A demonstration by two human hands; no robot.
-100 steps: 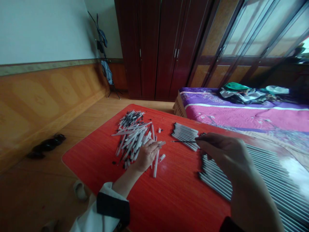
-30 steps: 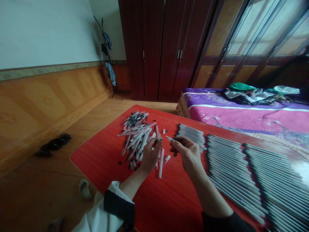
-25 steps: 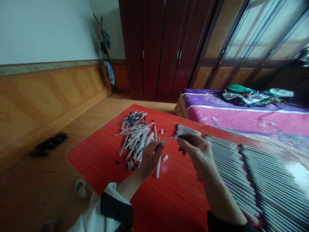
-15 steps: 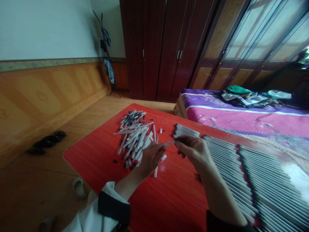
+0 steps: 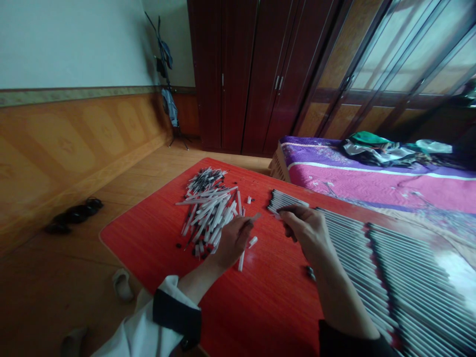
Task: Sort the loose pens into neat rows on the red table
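My left hand [image 5: 233, 239] is closed around a whitish translucent tube [image 5: 256, 216], one end of which sticks out past the fingertips. Over the table, my right hand [image 5: 302, 221] pinches a small pale piece [image 5: 275, 215], too small and blurred to name. A gap separates the two held pieces. Behind my left hand lies a loose pile of white tubes [image 5: 211, 210], with thin dark-and-white sticks [image 5: 206, 181] heaped at its far end. Close to my right hand is a short row of grey pen-like sticks [image 5: 286, 199].
Long rows of grey sticks with dark ends [image 5: 416, 263] cover the right of the red table [image 5: 260, 307]. A small white piece [image 5: 253, 242] and a small dark object [image 5: 310, 272] lie on it. A bed [image 5: 357, 183] and a wardrobe [image 5: 241, 74] stand beyond.
My hands have moved apart: the right one went slightly right, with its small piece. The tube end in my left hand now shows free, where earlier the held pieces met.
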